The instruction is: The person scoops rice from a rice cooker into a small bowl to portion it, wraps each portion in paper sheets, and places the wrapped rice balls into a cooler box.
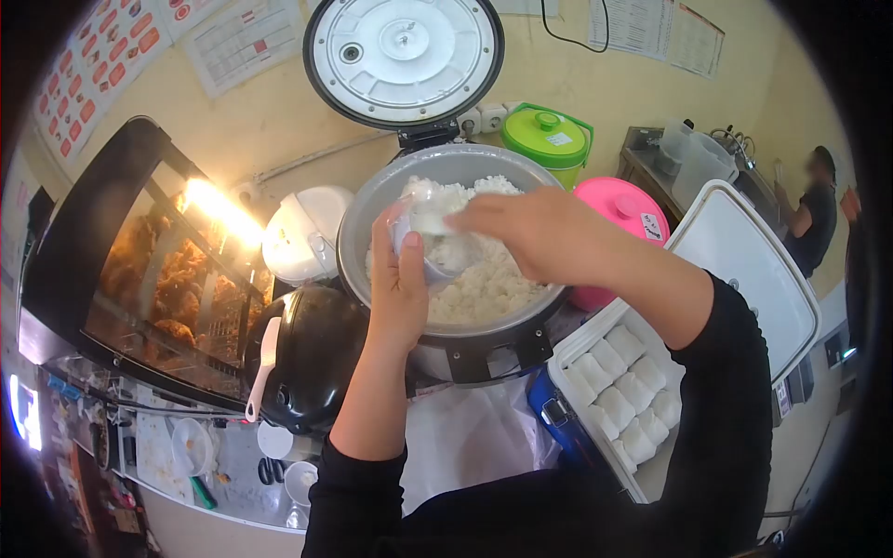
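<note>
My left hand (pixel 398 279) is wrapped round a clear plastic cup (pixel 437 272), tilted above the rice in the cooker. White rice seems to be inside it. Over the cup's mouth is my right hand (pixel 521 228), its fingertips smeared by motion; whether they pinch anything I cannot tell. Beneath both hands, cooked white rice (pixel 484 299) fills much of the large rice cooker (pixel 365 206). The cooker's round lid (pixel 404 70) stands raised behind.
At left, a lit warmer case (pixel 177 279) holds fried food, beside a black lidded pot (pixel 321 349). On the right, a blue-and-white cooler (pixel 558 418) contains several white wrapped portions (pixel 625 386). Green (pixel 547 139) and pink (pixel 621 209) lidded containers stand behind. Another person (pixel 811 214) is at far right.
</note>
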`<state>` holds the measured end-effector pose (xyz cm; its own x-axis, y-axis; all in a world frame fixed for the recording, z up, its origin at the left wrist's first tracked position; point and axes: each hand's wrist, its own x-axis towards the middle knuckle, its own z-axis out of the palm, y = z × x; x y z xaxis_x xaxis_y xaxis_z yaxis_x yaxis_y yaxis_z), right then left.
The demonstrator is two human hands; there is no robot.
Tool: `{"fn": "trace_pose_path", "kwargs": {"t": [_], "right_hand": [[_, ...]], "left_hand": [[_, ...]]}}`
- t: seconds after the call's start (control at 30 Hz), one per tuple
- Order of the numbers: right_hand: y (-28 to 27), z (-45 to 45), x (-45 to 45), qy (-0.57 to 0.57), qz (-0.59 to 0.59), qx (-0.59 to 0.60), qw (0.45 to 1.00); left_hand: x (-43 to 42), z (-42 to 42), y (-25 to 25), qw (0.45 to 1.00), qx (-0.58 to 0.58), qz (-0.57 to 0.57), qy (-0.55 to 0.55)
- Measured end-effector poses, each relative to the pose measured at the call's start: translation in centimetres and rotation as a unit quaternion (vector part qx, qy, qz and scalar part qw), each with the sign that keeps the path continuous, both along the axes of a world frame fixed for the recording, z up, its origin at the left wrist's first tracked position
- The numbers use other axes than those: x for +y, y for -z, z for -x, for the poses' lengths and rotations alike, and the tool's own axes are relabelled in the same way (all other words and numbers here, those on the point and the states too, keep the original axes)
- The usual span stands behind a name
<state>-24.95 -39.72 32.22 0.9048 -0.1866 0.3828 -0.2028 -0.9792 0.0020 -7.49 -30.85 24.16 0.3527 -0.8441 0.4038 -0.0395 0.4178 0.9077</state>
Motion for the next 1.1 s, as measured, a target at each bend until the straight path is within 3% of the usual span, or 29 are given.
{"fn": "trace_pose_path", "kwargs": {"t": [0.03,0.13,0.27,0.3,0.37,0.47,0.53,0.7,0.77,0.83,0.87,0.97,1.07,1.1], "right_hand": [[0.9,-0.3,-1.1,0.001,-0.023,-0.047,0.999],[2.7,-0.4,-2.4,0.026,-0.022,-0.146,0.989],[2.4,-0.2,-2.7,0.121,-0.028,-0.206,0.971],[2.6,-0.2,-2.8,0.129,-0.162,-0.199,0.958],[3.1,-0.3,-3.2,0.136,-0.419,-0.175,0.880],[4.9,-1.2,-0.8,0.046,-0.458,-0.221,0.860],[3.9,-1.3,0.6,0.087,-0.429,-0.200,0.877],[6.5,-1.9,-0.3,0.027,-0.323,-0.235,0.916],[6.4,-1.9,-1.0,0.032,-0.323,-0.216,0.921],[3.1,-1.2,-1.3,0.085,-0.399,-0.107,0.907],[2.0,-0.8,-1.2,0.113,-0.434,-0.052,0.892],[4.0,-0.7,-1.7,0.061,-0.469,-0.183,0.862],[5.8,-1.7,0.7,0.064,-0.308,-0.214,0.925],[5.8,-2.0,0.9,0.070,-0.305,-0.207,0.927]], "left_hand": [[0.0,0.0,0.1,0.999,-0.045,0.011,-0.011],[-0.4,1.1,-0.9,0.984,0.175,0.019,0.004],[-1.0,0.8,-0.3,0.959,0.280,0.030,0.026],[-1.3,0.5,0.4,0.957,0.288,0.032,0.034],[-1.6,0.3,0.6,0.952,0.302,0.032,0.034],[-1.7,1.1,0.3,0.947,0.317,0.027,0.032],[-1.7,1.6,0.0,0.946,0.317,0.027,0.063],[-1.5,1.4,-0.8,0.965,0.258,-0.011,0.051],[-1.6,1.1,-0.7,0.982,0.186,-0.008,0.039],[-2.1,0.3,0.0,0.996,0.082,0.013,0.043],[-2.2,0.3,-0.1,0.995,0.096,0.005,0.026],[-2.5,0.2,-0.6,0.989,0.144,-0.012,-0.023],[-2.8,1.1,-0.9,0.977,0.209,-0.019,-0.039],[-2.7,1.3,-0.8,0.973,0.227,-0.024,-0.027]]}}
